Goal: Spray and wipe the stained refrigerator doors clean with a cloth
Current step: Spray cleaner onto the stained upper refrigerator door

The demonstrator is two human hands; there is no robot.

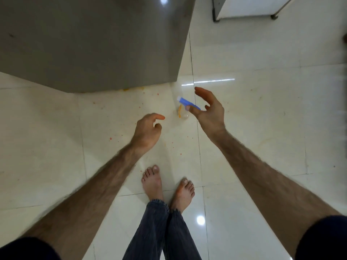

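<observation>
The floor (262, 128) is made of big cream tiles, smooth and very shiny, with bright spots of light on them. The refrigerator door (93, 44) looks like grey metal, smooth and dull, not shiny. The spray bottle (185, 109) is clear plastic with a blue plastic top. The trousers (159, 231) are dark blue denim cloth, rough, with frayed ends.

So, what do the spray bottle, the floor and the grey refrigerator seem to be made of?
Spray bottle: looks like clear plastic with a blue plastic head, since the floor shows through the body.
Floor: glossy cream tiles, likely polished stone or ceramic; lamps reflect and joints show.
Refrigerator: matte grey, probably painted or brushed metal; uncertain.
</observation>
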